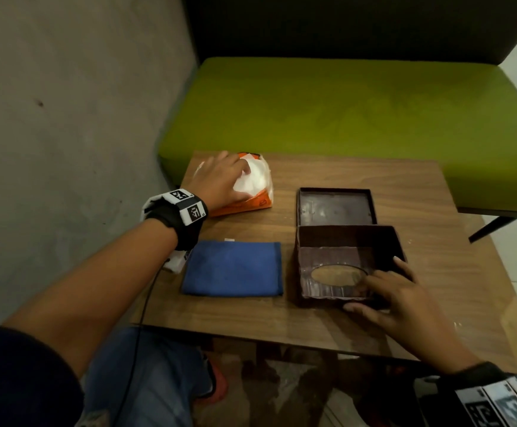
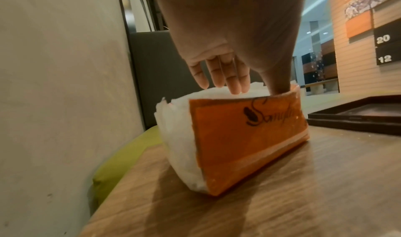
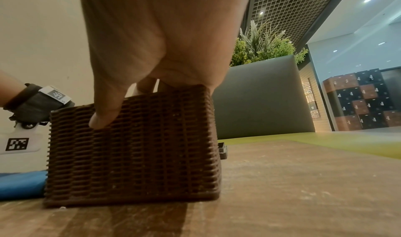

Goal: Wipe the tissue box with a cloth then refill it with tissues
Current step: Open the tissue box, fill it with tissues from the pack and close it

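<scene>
An orange tissue pack [image 1: 251, 204] with white tissues bulging from its open top lies at the table's far left. My left hand [image 1: 238, 180] is cupped over it: the fingers touch the tissues' top and the thumb digs in beside the wrapper [image 2: 249, 138]. The brown woven tissue box [image 1: 328, 285] stands open side up, its oval slot facing down. My right hand [image 1: 380, 291] grips its near right corner, thumb pressed on the outer wall [image 3: 134, 155] and fingers over the rim. A folded blue cloth [image 1: 234, 268] lies flat to the left of the box.
The box's flat dark base panel [image 1: 335, 208] lies just behind the box. The small wooden table [image 1: 436, 257] meets a grey wall [image 1: 66, 118] on the left and a green bench [image 1: 343, 109] behind. My left wrist cable hangs off the table's near left edge.
</scene>
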Demonstrator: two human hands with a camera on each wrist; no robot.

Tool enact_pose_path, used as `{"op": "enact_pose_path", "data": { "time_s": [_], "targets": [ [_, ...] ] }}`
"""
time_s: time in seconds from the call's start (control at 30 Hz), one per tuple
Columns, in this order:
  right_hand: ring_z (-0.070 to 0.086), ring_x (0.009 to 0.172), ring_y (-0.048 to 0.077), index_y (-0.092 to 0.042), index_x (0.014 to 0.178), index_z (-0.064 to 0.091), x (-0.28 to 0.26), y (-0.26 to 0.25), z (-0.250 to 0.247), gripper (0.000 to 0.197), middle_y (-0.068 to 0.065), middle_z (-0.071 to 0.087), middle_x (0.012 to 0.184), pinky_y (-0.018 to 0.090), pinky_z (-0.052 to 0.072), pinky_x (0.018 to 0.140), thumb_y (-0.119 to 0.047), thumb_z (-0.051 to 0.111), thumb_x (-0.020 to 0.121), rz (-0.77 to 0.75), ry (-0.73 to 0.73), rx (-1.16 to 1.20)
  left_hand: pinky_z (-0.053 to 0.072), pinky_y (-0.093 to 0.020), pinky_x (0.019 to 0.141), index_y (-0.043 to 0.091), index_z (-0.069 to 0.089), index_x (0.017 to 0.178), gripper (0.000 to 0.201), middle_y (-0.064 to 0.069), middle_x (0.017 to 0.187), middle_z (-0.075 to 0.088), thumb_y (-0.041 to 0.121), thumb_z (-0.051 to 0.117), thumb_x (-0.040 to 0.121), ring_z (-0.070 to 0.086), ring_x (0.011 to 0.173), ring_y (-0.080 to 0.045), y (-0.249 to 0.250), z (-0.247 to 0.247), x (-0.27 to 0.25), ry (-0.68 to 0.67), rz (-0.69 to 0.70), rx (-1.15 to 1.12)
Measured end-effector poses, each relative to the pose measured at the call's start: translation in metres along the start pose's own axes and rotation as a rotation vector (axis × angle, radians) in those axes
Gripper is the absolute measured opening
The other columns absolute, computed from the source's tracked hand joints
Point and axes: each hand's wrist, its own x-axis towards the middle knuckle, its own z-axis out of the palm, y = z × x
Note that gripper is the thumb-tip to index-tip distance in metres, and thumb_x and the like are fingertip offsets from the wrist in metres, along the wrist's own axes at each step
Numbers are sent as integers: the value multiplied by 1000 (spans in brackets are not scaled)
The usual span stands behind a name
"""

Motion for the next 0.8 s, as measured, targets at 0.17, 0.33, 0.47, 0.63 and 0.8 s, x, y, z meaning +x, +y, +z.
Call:
{"op": "enact_pose_path", "data": {
  "time_s": [0.17, 0.33, 0.47, 0.63, 0.8],
  "targets": [
    [62, 70, 6, -29, 81, 64, 0, -1, -1, 32, -25, 44, 78, 38, 31, 103, -57, 49, 79, 3, -1, 10, 32, -37, 90, 21, 57, 116, 44, 1, 115, 59, 42, 68, 79, 45, 114, -23, -2, 5, 3, -68, -22, -18],
    [63, 75, 5, -30, 82, 65, -1, -1, -1, 31, -23, 53, 80, 37, 28, 105, -56, 48, 80, 9, -3, 19, 37, -39, 90, 27, 57, 111, 39, 10, 105, 62, 51, 61, 80, 50, 108, -19, -9, -1, 9, -104, -11, -61],
    [63, 73, 6, -29, 81, 65, -1, -1, -1, 32, -22, 51, 78, 38, 28, 105, -56, 49, 80, 15, 0, 25, 36, -42, 93, 30, 55, 105, 41, 10, 109, 61, 57, 61, 74, 48, 111, -18, -9, -3, 5, -135, 31, 42],
    [62, 73, 6, -27, 81, 66, -2, -1, 0, 34, -17, 59, 76, 38, 30, 104, -56, 49, 80, 15, 5, 5, 31, -39, 92, 27, 53, 113, 53, 3, 124, 53, 56, 67, 72, 42, 118, -21, -3, -1, 1, -165, 59, 176],
    [62, 75, 4, -29, 83, 67, -3, 0, 1, 33, -16, 63, 79, 35, 27, 106, -56, 48, 81, 15, 2, 4, 29, -40, 95, 22, 55, 115, 36, -1, 123, 57, 38, 60, 83, 46, 120, -22, -1, 7, 1, -76, 22, 137]
  ]
}}
